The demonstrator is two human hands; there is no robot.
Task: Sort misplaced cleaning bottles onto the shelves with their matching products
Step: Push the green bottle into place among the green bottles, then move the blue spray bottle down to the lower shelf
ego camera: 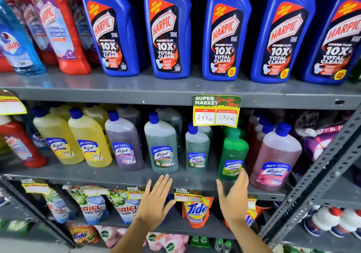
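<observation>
A supermarket aisle is shown. Grey metal shelving [136,90] is stocked with facing rows of identical goods: blue Harpic bottles [168,30] above, Lizol bottles [162,145] below, detergent pouches [195,209] lower still. A "Super Market Special Offer" price tag [216,110] with MRP and discounted price is fixed to the shelf edge.

Top shelf: grey metal shelf board [175,88] in front of me, carrying five blue plastic Harpic bottles [166,28] in a row, red Harpic bathroom cleaner bottles [58,28] to their left, and a clear blue Colin bottle [17,43] at the far left.
Middle shelf: grey metal board [117,174] carrying Lizol bottles with blue caps: two yellow [88,135], one purple [123,141], two pale green [161,143], one opaque green [232,153], one pink [277,159].
Shelf edge: yellow price tag [216,110] hangs from the top board.
</observation>
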